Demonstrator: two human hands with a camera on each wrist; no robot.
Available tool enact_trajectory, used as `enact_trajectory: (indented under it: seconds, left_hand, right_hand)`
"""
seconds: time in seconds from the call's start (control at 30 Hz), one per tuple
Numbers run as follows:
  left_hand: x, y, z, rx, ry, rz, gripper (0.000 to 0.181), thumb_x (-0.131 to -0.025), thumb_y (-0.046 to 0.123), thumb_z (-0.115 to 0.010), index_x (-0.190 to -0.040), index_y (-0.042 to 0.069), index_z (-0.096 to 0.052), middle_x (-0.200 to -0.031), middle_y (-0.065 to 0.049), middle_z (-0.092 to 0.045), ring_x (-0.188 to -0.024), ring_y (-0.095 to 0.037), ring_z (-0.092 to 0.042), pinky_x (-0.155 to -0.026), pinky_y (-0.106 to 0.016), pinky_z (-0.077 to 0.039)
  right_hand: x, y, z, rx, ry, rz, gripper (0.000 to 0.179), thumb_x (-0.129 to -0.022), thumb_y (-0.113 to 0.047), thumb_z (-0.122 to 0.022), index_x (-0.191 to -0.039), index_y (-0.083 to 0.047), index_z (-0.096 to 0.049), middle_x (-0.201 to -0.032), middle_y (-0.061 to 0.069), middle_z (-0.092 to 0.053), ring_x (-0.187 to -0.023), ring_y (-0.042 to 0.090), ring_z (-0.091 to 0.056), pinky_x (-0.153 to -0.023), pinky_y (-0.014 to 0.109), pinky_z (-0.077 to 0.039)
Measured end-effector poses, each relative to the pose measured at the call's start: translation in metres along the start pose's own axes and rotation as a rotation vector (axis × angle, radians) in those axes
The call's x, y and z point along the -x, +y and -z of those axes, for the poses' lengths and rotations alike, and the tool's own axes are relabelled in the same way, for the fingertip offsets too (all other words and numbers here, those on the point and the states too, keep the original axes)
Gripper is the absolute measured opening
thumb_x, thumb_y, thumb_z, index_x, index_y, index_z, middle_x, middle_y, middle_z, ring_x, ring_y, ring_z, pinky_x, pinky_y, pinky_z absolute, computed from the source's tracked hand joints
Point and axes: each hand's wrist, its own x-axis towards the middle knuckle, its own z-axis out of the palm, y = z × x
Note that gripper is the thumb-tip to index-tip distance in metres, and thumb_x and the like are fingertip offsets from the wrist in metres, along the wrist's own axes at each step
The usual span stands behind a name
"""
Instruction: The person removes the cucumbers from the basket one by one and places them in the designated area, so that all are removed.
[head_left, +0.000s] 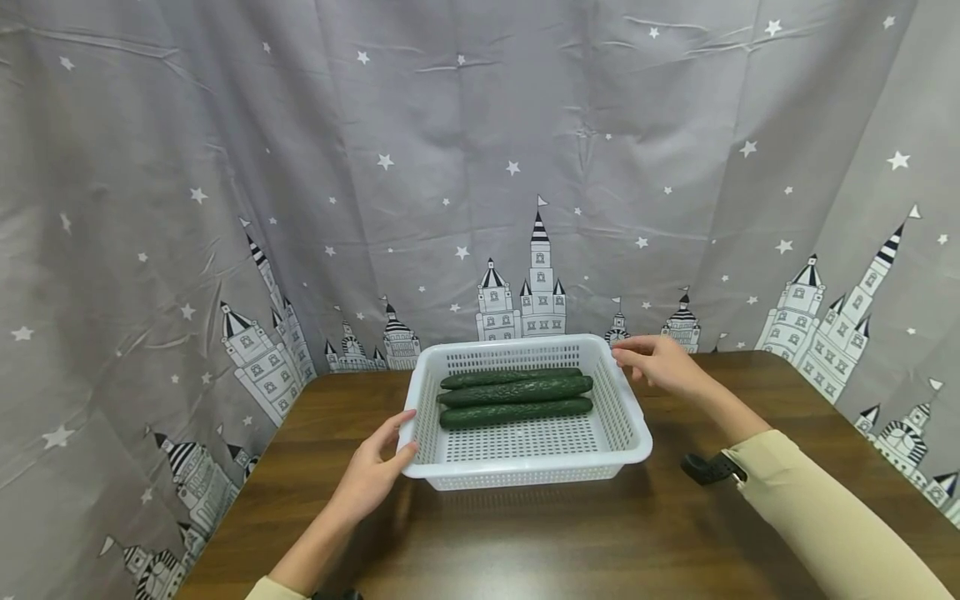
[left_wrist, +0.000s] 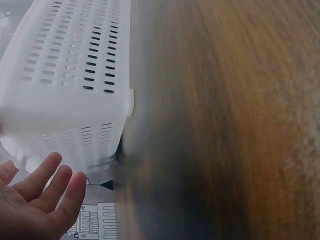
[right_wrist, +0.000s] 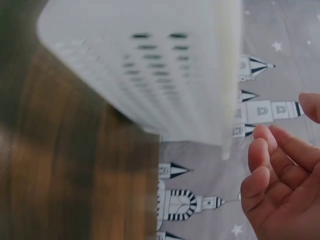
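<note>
A white plastic basket (head_left: pixel 525 467) with slotted walls sits over the wooden table in the head view. Inside it, three dark green cucumbers lie side by side: a front one (head_left: pixel 517 413), a middle one (head_left: pixel 516 391) and a back one (head_left: pixel 510 377). My left hand (head_left: pixel 375 467) is at the basket's left rim, thumb and fingers spread; in the left wrist view its fingers (left_wrist: pixel 47 192) are loosely extended beside the wall. At the far right corner is my right hand (head_left: pixel 660 362). The right wrist view shows its fingers (right_wrist: pixel 285 165) loosely bent, a gap away from the rim.
The brown wooden table (head_left: pixel 510 550) extends in front of and beside the basket. Behind it hangs a grey curtain (head_left: pixel 420 208) printed with white stars and castles. A black strap (head_left: pixel 708 468) is on the right wrist by the pale sleeve.
</note>
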Motion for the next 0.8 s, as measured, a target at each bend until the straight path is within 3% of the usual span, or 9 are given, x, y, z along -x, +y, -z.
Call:
enact_trajectory:
  seconds: [0.23, 0.57, 0.8]
  left_hand:
    - [-0.002, -0.005, -0.003, 0.036, 0.004, -0.01, 0.052, -0.098, 0.015, -0.063, -0.148, 0.014, -0.049, -0.134, -0.022, -0.062, -0.117, -0.029, -0.06, -0.09, -0.036, -0.048]
    - [-0.001, -0.004, -0.004, 0.093, -0.012, -0.021, 0.051, -0.099, 0.013, -0.061, -0.148, 0.012, -0.047, -0.13, -0.023, -0.064, -0.112, -0.025, -0.061, -0.086, -0.028, -0.048]
    - [-0.001, -0.004, -0.004, 0.108, -0.02, -0.017, 0.052, -0.099, 0.012, -0.061, -0.149, 0.012, -0.047, -0.13, -0.024, -0.064, -0.112, -0.026, -0.061, -0.083, -0.027, -0.049]
  right_hand:
    - [-0.013, -0.022, -0.004, -0.142, -0.035, -0.049, 0.049, -0.099, -0.036, -0.064, -0.133, -0.001, -0.062, -0.106, 0.022, -0.067, -0.065, 0.013, -0.053, -0.055, 0.025, -0.041]
    - [-0.03, -0.046, -0.008, -0.159, -0.121, -0.06, 0.045, -0.098, -0.037, -0.065, -0.133, -0.009, -0.063, -0.103, 0.007, -0.067, -0.068, 0.018, -0.053, -0.059, 0.029, -0.043]
    - [-0.045, -0.055, -0.016, -0.227, -0.156, -0.071, 0.044, -0.098, -0.033, -0.065, -0.135, -0.009, -0.062, -0.104, 0.008, -0.066, -0.067, 0.015, -0.051, -0.058, 0.027, -0.041]
